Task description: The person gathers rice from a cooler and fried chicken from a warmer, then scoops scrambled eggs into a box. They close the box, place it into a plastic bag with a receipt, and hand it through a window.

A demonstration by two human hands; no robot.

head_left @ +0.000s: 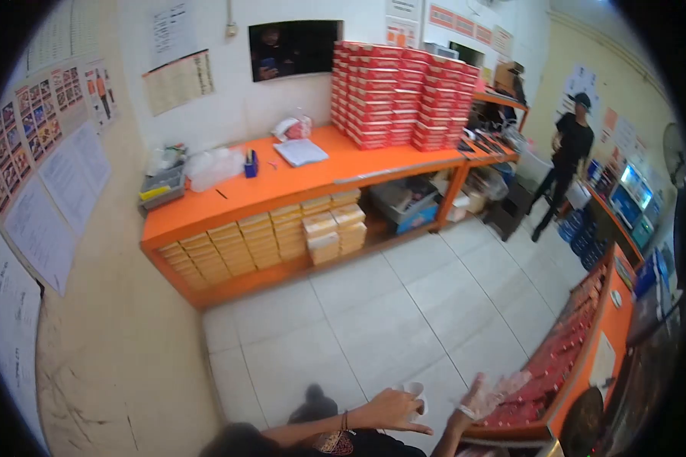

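Note:
My left hand [391, 411] is low in the middle of the head view, a dark bracelet on its wrist. Its fingers are closed around a small white cup [416, 391], partly hidden behind the hand, while one finger points to the right. My right hand [476, 396] is just to the right, with a loose clear plastic glove [505, 387] over it. Its fingers are spread apart, and nothing shows in them. The right hand overlaps the near end of a rack of red packs [549, 365] in this view.
Across the tiled floor [343, 320] stands an orange counter [244, 183] with stacked red boxes [389, 95] on top and yellow boxes [236, 247] below. A person in black [572, 141] stands at the far right. A wall [129, 289] borders the left.

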